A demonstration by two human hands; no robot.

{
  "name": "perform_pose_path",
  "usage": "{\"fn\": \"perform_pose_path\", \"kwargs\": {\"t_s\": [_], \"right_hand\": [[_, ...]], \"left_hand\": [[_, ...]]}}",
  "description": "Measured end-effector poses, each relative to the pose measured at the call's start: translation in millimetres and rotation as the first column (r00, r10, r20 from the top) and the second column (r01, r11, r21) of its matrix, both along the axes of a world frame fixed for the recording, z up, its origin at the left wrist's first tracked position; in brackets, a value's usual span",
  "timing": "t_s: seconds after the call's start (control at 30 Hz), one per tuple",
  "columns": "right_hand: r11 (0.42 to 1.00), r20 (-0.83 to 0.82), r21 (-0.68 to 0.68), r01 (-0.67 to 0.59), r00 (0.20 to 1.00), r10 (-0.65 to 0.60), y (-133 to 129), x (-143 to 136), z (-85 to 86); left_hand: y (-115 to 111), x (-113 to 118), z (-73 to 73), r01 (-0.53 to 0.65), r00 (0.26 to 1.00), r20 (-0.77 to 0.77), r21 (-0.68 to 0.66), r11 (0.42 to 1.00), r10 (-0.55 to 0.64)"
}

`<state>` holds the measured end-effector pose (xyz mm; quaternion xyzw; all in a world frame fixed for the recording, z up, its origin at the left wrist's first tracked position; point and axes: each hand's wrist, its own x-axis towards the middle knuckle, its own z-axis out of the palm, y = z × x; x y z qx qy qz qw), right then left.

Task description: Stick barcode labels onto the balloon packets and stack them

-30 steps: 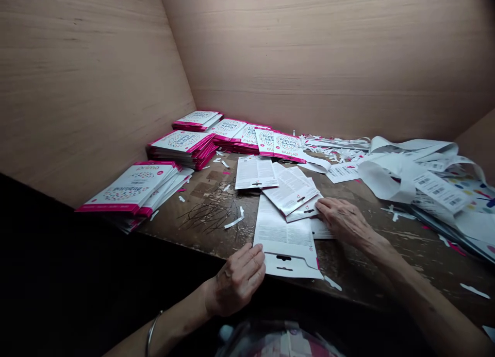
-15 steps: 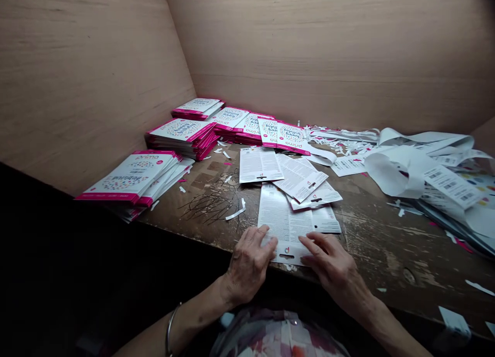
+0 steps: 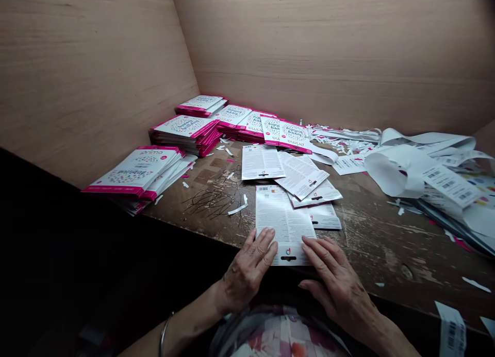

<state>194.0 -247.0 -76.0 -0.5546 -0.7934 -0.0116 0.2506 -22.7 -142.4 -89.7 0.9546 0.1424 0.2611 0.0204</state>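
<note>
A flat white packet [image 3: 284,218] lies back side up at the table's front edge, showing fine print, a small barcode and a black hanging slot. The fingers of my left hand [image 3: 249,267] rest flat on its left side. My right hand [image 3: 334,272] touches the right side with outstretched fingertips, its thumb held apart below the table edge. Just beyond, more packets lie face down: one singly [image 3: 262,162], others overlapping in a loose fan [image 3: 301,174]. Part of another packet [image 3: 327,216] shows to the right of the one under my hands.
Pink-and-white packets stand in stacks along the left, the nearest stack [image 3: 133,169] overhanging the table edge. White label strips [image 3: 402,166] curl at the right. Paper scraps [image 3: 340,140] litter the back. Wooden panels [image 3: 328,53] enclose the table.
The packet under my hands has straightened and shifted slightly left. My right hand has opened out, its thumb moving down and away from the packet. My left fingers have flattened on it.
</note>
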Motion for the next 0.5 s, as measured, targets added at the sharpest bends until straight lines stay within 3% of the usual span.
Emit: {"fn": "perform_pose_path", "kwargs": {"t_s": [0.27, 0.5], "right_hand": [[0.993, -0.109, 0.033, 0.112, 0.988, -0.108, 1.2, -6.1, -6.9], [0.99, 0.095, 0.069, 0.12, 0.987, -0.126, 9.1, -3.1, -7.8]], "left_hand": [[-0.5, -4.7, 4.2, 0.038, 0.998, 0.055, -0.052, 0.998, -0.035], [-2.1, 2.1, -3.0, 0.039, 0.995, -0.095, 0.076, 0.996, -0.031]]}}
